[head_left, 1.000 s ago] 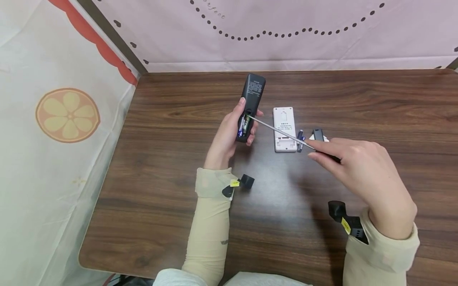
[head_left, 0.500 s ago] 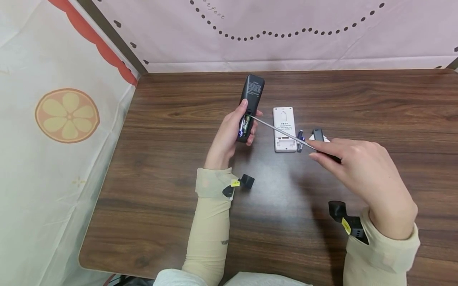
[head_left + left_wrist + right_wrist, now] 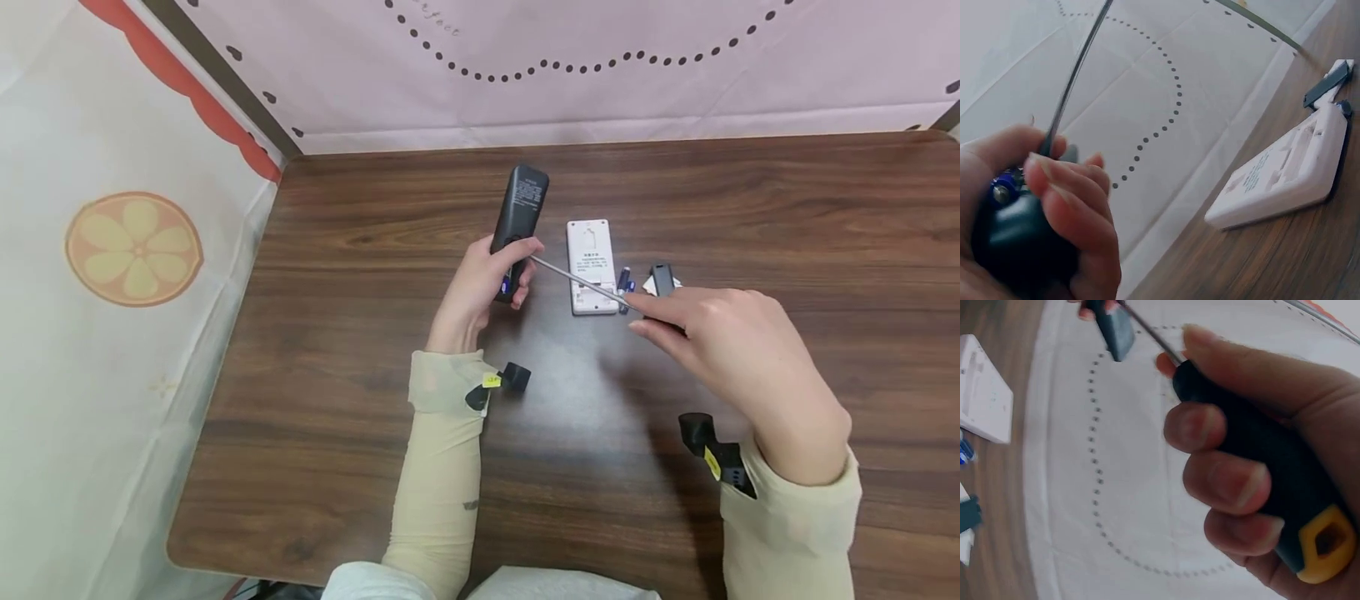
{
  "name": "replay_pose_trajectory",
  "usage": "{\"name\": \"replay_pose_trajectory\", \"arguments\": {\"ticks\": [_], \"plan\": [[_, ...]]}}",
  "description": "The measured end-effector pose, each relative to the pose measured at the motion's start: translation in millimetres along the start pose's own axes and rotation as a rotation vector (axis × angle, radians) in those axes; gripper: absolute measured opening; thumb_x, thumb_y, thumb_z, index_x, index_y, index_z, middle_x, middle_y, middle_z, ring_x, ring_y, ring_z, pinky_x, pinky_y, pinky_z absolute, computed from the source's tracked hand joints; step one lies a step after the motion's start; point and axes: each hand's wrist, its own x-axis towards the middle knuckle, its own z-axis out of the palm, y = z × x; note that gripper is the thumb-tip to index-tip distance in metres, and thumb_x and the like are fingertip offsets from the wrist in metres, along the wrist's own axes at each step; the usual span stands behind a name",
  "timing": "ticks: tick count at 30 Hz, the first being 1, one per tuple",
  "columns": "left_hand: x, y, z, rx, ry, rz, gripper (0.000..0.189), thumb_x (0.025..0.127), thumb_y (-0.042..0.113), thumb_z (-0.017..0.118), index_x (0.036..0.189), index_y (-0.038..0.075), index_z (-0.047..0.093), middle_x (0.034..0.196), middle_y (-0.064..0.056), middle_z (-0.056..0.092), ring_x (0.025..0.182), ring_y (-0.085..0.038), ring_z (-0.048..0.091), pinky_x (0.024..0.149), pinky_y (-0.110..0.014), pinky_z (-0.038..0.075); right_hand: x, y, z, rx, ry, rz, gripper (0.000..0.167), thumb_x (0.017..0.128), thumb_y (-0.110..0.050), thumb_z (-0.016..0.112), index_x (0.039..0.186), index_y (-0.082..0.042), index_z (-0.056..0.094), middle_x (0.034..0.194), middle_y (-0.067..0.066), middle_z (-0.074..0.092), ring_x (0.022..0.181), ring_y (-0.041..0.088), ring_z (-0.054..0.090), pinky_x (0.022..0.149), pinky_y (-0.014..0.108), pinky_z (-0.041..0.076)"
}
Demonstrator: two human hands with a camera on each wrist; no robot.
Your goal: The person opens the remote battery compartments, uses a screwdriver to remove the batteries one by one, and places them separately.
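Note:
My left hand (image 3: 474,287) grips a black remote control (image 3: 522,196), its printed back facing up. The left thumb lies across the battery compartment, and a blue-ended battery (image 3: 1001,192) shows below it in the left wrist view. With my right hand (image 3: 738,350) I hold a screwdriver (image 3: 1254,444) by its dark handle with a yellow end, fingers curled round it. The metal shaft (image 3: 573,277) slants left to the remote; its tip is hidden by the left thumb and fingers.
Right of the remote, a white remote control (image 3: 590,265) lies back up on the wooden table (image 3: 337,400). Beside it are small blue batteries (image 3: 624,289), then a dark battery cover (image 3: 663,279) on a white piece. A pale curtain (image 3: 600,108) hangs behind the table.
My left thumb has moved from the remote's side across the battery compartment, over the screwdriver tip. The black remote has shifted slightly toward me. The head view has turned a little.

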Motion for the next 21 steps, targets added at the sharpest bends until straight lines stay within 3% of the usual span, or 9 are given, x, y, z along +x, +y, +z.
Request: {"name": "replay_pose_trajectory", "arguments": {"ticks": [5,8,11,16,21], "plan": [[5.2,-11.8,1.1,-0.170,-0.085,-0.051,0.034,0.084,0.025,0.061,0.102,-0.003,0.056,0.058,-0.008,0.045,0.039,-0.015,0.041,0.035,-0.024,0.038,0.2,7.4,4.3,0.031,-0.034,0.023,0.026,0.077,-0.025,0.069,0.102,-0.020,0.069,0.084,-0.003,0.068,0.060,0.012,0.060,0.048,0.034,0.044],[8.0,-17.0,2.6,-0.197,-0.152,-0.079,0.032,0.084,0.025,0.060,0.101,-0.002,0.055,0.058,-0.008,0.044,0.039,-0.015,0.040,0.035,-0.024,0.036,-3.8,16.5,2.9,0.063,-0.059,0.027,0.026,0.074,-0.022,0.071,0.100,-0.019,0.070,0.086,-0.003,0.068,0.065,0.011,0.062,0.054,0.035,0.047],[10.6,-19.7,2.8,-0.222,-0.227,-0.093,0.029,0.086,0.023,0.058,0.100,-0.003,0.054,0.057,-0.008,0.043,0.038,-0.014,0.038,0.034,-0.024,0.035,-6.8,25.5,0.2,0.099,-0.103,0.033,0.028,0.072,-0.019,0.073,0.100,-0.017,0.070,0.087,-0.003,0.068,0.059,0.006,0.058,0.055,0.031,0.047],[11.2,-21.7,0.6,-0.278,-0.320,-0.107,0.029,0.089,0.023,0.053,0.100,-0.004,0.050,0.056,-0.006,0.043,0.038,-0.012,0.037,0.033,-0.023,0.033,-8.5,34.0,-2.9,0.158,-0.195,0.100,0.030,0.076,-0.023,0.070,0.106,-0.022,0.067,0.094,-0.005,0.067,0.060,0.000,0.053,0.058,0.027,0.046],[10.5,-21.8,-1.7,-0.311,-0.362,-0.113,0.034,0.091,0.027,0.049,0.103,-0.005,0.047,0.056,-0.005,0.042,0.037,-0.012,0.037,0.032,-0.022,0.031,-9.7,38.6,-5.9,0.211,-0.249,0.201,0.029,0.079,-0.029,0.067,0.108,-0.028,0.066,0.098,-0.008,0.065,0.072,0.002,0.057,0.065,0.027,0.046]]}}
